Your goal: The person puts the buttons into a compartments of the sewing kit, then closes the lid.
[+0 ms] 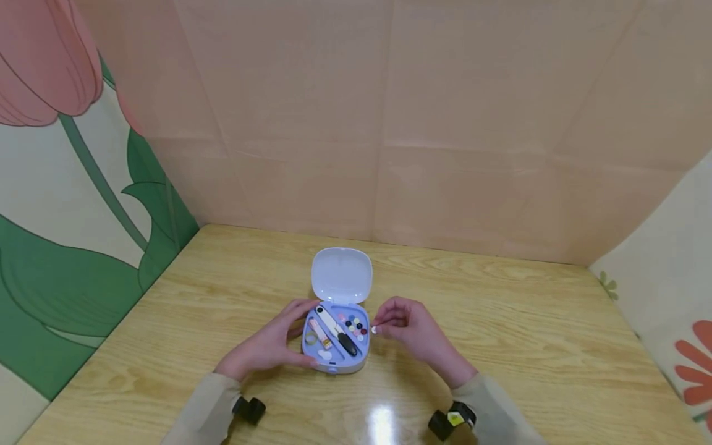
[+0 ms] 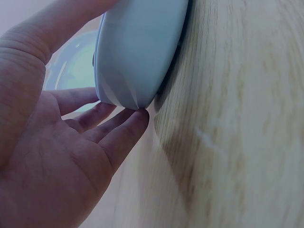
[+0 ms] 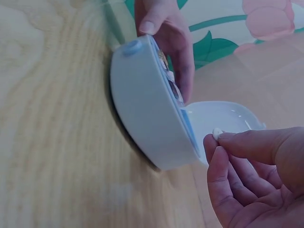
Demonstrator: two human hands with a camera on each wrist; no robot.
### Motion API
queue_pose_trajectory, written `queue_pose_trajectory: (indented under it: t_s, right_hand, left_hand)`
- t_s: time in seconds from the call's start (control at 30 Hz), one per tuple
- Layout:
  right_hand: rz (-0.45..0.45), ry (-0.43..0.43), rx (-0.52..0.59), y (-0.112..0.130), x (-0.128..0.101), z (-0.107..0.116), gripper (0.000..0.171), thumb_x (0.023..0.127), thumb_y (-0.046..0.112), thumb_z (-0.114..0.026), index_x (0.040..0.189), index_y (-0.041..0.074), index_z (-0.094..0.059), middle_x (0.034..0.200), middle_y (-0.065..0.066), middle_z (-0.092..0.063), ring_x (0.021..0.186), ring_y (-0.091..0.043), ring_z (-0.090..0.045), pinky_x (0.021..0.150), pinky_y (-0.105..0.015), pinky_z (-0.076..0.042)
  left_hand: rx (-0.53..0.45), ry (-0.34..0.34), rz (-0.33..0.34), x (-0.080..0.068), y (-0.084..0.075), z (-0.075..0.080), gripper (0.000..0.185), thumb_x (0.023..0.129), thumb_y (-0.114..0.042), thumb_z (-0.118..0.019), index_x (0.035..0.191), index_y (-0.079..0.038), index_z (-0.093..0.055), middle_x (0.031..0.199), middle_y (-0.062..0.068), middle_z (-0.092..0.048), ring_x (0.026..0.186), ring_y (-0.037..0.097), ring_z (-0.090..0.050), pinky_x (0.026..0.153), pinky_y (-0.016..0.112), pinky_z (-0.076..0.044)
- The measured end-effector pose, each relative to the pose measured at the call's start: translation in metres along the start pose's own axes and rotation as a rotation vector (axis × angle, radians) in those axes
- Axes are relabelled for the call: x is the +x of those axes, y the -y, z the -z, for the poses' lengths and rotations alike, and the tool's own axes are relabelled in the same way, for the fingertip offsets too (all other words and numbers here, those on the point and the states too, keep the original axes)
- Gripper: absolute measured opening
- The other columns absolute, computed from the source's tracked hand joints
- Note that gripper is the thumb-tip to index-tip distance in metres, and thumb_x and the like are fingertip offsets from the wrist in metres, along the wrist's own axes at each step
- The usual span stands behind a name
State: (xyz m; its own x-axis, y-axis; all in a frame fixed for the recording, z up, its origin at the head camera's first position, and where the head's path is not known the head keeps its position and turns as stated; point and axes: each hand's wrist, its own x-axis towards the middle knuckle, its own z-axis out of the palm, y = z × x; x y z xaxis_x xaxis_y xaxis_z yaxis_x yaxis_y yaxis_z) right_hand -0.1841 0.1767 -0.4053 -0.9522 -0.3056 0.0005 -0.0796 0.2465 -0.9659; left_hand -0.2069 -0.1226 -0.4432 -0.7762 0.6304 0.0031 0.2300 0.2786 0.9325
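Observation:
A small lilac sewing box (image 1: 346, 368) stands on the table with its pale lid (image 1: 342, 275) raised at the back. My left hand (image 1: 266, 346) grips the box by its left side, thumb at the front and fingers at the rear. Just right of the box, my right hand (image 1: 416, 330) pinches a small white button (image 3: 217, 133) between thumb and forefinger. Several coloured buttons (image 1: 356, 324) lie in the right compartment. A white tool with a black end (image 1: 347, 343) lies diagonally across the middle. Left of it are a pink-and-white item (image 1: 319, 334) and a yellowish ring (image 1: 310, 338).
Wood-grain table (image 1: 528, 321) surrounds the box. A plain pinkish backdrop (image 1: 384, 136) rises at the far edge, with flower-printed panels (image 1: 94, 259) at both sides. Light glares off the table in front of the box.

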Motion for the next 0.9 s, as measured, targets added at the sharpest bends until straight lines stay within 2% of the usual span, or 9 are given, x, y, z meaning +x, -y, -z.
queue_pose_trajectory:
  t_s: [0.27,0.6,0.9]
  right_hand:
    - [-0.02,-0.038,-0.019,0.002,0.017,-0.001,0.019,0.082,-0.002,-0.071,0.099,-0.003,-0.061,0.093,-0.012,-0.067,0.084,-0.025,-0.064,0.071,-0.03,-0.058]
    - [-0.064,-0.065,0.024,-0.001,0.029,-0.009,0.02,0.082,-0.003,-0.072,0.098,-0.004,-0.061,0.092,-0.014,-0.068,0.086,-0.024,-0.066,0.074,-0.029,-0.058]
    - [-0.017,-0.027,0.046,-0.004,0.034,-0.015,0.02,0.08,-0.006,-0.073,0.095,-0.006,-0.06,0.088,-0.015,-0.069,0.083,-0.023,-0.066,0.07,-0.025,-0.057]
  left_hand:
    - [0.007,0.002,0.01,0.0,-0.003,-0.001,0.102,0.067,-0.023,-0.088,0.15,-0.025,-0.029,0.146,-0.002,-0.028,0.135,0.02,-0.031,0.111,0.034,-0.031]
    - [-0.003,0.0,0.006,0.0,-0.003,-0.001,0.101,0.068,-0.021,-0.088,0.15,-0.022,-0.029,0.146,0.001,-0.028,0.136,0.022,-0.03,0.111,0.034,-0.031]
    - [-0.022,-0.004,-0.03,-0.001,-0.003,-0.001,0.098,0.069,-0.018,-0.087,0.149,-0.02,-0.031,0.146,0.006,-0.028,0.136,0.025,-0.03,0.112,0.038,-0.03]
